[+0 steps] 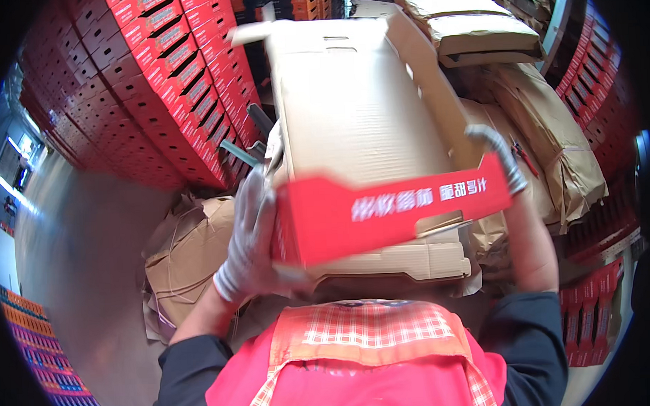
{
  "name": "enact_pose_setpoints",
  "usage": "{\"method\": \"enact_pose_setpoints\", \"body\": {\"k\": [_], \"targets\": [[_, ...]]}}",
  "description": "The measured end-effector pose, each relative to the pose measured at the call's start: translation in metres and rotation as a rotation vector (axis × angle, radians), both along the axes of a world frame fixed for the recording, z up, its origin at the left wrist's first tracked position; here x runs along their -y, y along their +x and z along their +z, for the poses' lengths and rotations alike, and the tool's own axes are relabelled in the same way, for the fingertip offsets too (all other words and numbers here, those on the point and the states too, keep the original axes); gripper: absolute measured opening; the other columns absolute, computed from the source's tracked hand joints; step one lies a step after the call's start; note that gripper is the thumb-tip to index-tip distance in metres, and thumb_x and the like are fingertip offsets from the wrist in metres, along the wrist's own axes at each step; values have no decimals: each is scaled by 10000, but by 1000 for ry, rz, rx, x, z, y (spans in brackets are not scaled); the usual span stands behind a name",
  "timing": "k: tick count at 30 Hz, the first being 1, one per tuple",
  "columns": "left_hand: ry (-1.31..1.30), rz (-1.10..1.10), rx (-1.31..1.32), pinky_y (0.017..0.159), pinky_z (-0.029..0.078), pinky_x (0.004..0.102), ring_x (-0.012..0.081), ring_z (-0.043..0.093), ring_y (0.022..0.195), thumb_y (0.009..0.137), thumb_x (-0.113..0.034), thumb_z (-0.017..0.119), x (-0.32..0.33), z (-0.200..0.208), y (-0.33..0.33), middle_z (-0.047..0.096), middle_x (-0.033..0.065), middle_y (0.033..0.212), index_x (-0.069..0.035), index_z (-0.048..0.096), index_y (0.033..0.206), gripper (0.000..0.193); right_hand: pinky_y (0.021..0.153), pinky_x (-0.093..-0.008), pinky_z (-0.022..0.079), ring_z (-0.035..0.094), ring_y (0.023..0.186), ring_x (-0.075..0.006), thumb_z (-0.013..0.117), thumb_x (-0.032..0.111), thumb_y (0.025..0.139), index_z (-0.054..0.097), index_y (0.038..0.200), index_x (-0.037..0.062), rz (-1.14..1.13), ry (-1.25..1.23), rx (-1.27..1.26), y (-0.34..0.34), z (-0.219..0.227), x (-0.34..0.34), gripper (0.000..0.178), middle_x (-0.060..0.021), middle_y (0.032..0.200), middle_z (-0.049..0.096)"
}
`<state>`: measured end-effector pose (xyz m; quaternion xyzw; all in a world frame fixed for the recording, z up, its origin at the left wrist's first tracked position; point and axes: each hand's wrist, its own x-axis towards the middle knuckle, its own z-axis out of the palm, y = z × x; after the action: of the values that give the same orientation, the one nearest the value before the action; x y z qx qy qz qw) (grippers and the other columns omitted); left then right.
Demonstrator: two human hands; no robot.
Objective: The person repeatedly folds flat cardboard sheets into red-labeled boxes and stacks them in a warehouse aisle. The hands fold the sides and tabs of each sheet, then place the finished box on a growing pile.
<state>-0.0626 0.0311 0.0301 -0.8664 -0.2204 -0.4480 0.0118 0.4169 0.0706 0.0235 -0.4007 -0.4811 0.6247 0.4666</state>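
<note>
A cardboard tray box [382, 212], red outside and plain brown inside, is held up in front of me. Its near wall and right wall stand up, while a far-left flap sticks outward. My left hand [247, 238], in a grey-white glove, grips the near left corner, with the thumb low along the red wall. At the near right corner my right hand [504, 157], in a striped glove, has its fingers bent over the wall. Beneath the box lies flat brown cardboard [413, 264]; the box hides most of it.
Tall stacks of red boxes [156, 80] rise at the left. Brown paper-wrapped bundles [559, 145] lie at the right, with a red-handled tool [525, 159] on one. Another wrapped bundle [191, 250] sits by my left arm. Orange and purple boxes [55, 363] stand at the lower left.
</note>
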Motion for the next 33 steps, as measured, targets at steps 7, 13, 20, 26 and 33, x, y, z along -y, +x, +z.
{"method": "enact_pose_setpoints", "body": {"k": [7, 13, 20, 26, 33], "targets": [[51, -219, -1, 962, 485, 492, 460, 587, 1087, 638, -435, 845, -35, 51, 129, 583, 268, 1248, 36, 551, 1308, 871, 1149, -360, 351, 422, 1368, -214, 597, 262, 993, 334, 1514, 62, -419, 312, 544, -62, -122, -3, 617, -118, 1537, 389], [81, -297, 403, 902, 513, 462, 436, 620, 1006, 580, -459, 872, -38, 33, 192, 559, 306, 1289, 34, 469, 1400, 1037, 797, -266, 519, 628, 877, -106, 501, 168, 1033, 598, 1190, 27, -706, 792, 335, -54, 60, 19, 232, -33, 934, 658], [-97, -211, 599, 1046, 389, 517, 479, 356, 1383, 527, -501, 911, -31, 8, 206, 42, 341, 1597, -74, -7, 1589, 1467, 741, -275, 499, 571, 784, -120, 816, 317, 740, 597, 971, 30, -138, 333, 1134, -142, 142, 39, 428, -51, 852, 592], [-708, -355, 471, 1177, 257, 423, 379, 293, 1417, 543, -474, 938, -18, -3, 208, 175, 249, 1553, -23, -31, 1545, 1465, 636, -354, 486, 544, 624, -214, 665, 157, 748, 533, 782, 31, -46, 355, 1194, -155, 134, 5, 185, -105, 697, 537], [-949, -588, 575, 1058, 405, 365, 251, 487, 1268, 634, -298, 917, -14, -9, 189, 524, 151, 1322, -41, 396, 1406, 966, 763, -407, 529, 641, 869, -338, 701, 151, 806, 603, 1122, 88, 356, 1179, 1079, -206, 109, -30, 337, -114, 968, 648]]}}
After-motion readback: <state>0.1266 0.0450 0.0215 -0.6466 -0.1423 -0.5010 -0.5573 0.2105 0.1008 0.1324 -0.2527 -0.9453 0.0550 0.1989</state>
